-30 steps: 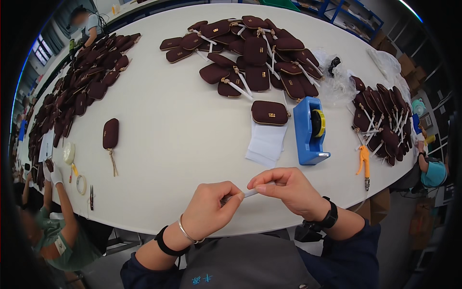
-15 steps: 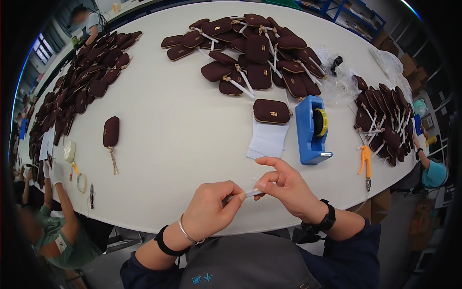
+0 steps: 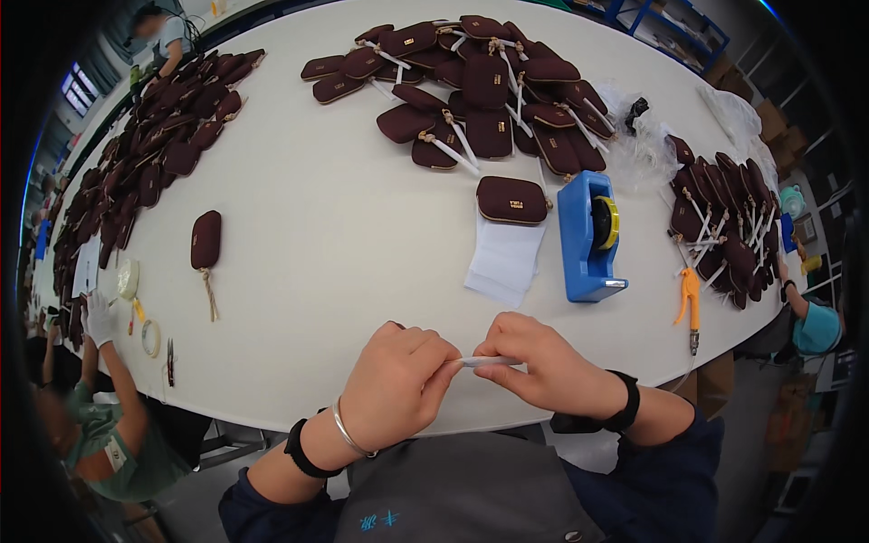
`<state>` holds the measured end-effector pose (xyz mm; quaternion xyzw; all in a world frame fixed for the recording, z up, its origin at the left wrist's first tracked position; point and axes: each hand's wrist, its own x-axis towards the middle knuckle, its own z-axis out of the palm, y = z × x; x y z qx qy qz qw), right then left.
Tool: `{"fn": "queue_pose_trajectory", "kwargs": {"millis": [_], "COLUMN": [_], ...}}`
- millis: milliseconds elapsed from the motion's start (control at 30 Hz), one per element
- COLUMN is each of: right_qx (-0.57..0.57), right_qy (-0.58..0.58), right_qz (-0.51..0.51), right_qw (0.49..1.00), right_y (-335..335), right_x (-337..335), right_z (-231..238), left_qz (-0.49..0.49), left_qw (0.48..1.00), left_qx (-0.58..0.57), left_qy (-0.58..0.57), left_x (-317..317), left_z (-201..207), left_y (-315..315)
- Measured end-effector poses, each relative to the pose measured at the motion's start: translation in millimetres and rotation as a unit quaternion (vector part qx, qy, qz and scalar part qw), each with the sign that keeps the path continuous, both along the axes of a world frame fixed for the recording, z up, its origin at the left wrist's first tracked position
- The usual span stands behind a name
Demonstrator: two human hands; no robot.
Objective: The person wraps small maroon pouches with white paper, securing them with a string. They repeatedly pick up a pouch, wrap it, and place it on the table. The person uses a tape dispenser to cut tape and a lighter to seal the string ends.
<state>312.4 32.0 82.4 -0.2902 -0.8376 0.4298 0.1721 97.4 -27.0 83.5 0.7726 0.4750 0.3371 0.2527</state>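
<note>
Near the front edge of the table, my left hand [image 3: 398, 376] and my right hand [image 3: 539, 362] are both closed on a narrow white paper roll [image 3: 480, 361], one at each end. The roll lies roughly level between my fingertips, and its ends are partly hidden by them. A small dark edge shows at the top of my left hand; I cannot make out what it is. Beyond my hands, a maroon zip pouch [image 3: 512, 201] rests on a stack of white paper slips [image 3: 503, 262]. Just right of the slips stands a blue tape dispenser [image 3: 579, 244] with yellow tape.
Maroon pouches [image 3: 489, 81] with white-wrapped tassels are heaped at the back, and more pouches [image 3: 722, 217] lie right, by an orange air gun [image 3: 689, 294]. A single pouch [image 3: 206, 240] and a tape roll [image 3: 150, 338] lie left. A gloved co-worker's hand [image 3: 98, 319] is at the left edge.
My right hand's raised fingers have folded down around the paper roll. Both hands are now more level with each other, with the roll straighter between them. The co-worker's gloved hand at left has moved slightly.
</note>
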Motion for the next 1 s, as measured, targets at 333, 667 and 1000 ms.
{"fn": "queue_pose_trajectory", "kwargs": {"millis": [333, 667, 1000], "right_qx": [0.364, -0.182, -0.358], "right_qy": [-0.068, -0.047, -0.102], "right_qz": [0.023, 0.006, 0.077], "right_qw": [0.928, 0.982, 0.925], "right_y": [8, 18, 62], "right_x": [-7, -5, -41], "right_z": [11, 6, 29], "left_qz": [0.035, -0.008, 0.010], "left_qw": [0.984, 0.994, 0.994], "left_qx": [-0.159, 0.089, -0.018], "left_qy": [-0.074, 0.060, -0.112], "left_x": [-3, 4, -43], "left_z": [-3, -9, -10], "left_y": [-4, -1, 11]}}
